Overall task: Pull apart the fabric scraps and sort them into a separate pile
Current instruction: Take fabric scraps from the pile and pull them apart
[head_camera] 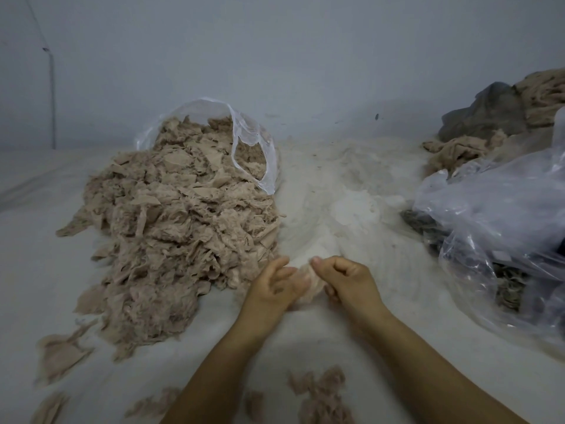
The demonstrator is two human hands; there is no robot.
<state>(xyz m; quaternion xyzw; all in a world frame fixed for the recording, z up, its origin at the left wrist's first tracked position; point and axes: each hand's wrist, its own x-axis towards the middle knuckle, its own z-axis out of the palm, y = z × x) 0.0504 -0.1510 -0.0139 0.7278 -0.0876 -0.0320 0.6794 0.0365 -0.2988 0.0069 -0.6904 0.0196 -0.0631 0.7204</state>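
Observation:
A big heap of beige fabric scraps (174,228) spills from a clear plastic bag (244,139) at the left. A pale, whitish pile of pulled-apart fibre (345,191) spreads across the middle, up to the wall. My left hand (275,286) and my right hand (345,280) meet at the near edge of that pale pile. Both pinch one small pale scrap (308,286) stretched between them, fingers curled. Most of the scrap is hidden by the fingers.
Loose beige scraps (321,393) lie near my forearms and at the lower left. A crumpled clear plastic bag (501,215) with dark material sits at the right. Behind it lie grey and beige cloth bundles (489,117). A grey wall closes the back.

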